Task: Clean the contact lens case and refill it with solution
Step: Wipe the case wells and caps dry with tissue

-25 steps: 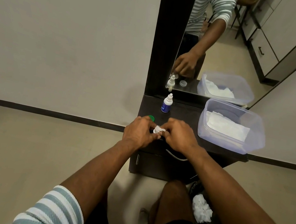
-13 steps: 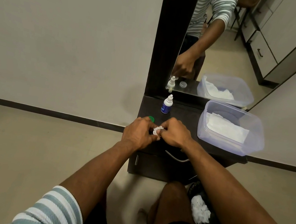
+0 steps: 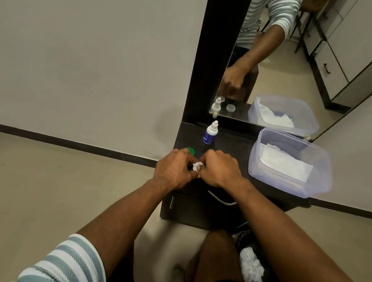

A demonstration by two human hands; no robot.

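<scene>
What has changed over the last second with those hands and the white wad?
Very little. Both hands, left hand and right hand, keep working the small white tissue wad between their fingertips; the right shifted slightly. The solution bottle, green cap and clear tissue box stayed put.

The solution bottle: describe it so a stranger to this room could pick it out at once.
Start at the tall dark-framed mirror and drop to the dark wooden dresser top at its foot. Near the back left edge, just before the glass, stands a small upright plastic dropper bottle. Its white pointed cap and blue label set it apart from the clear plastic tub of white tissues to its right and the green round cap nearer the hands.
</scene>
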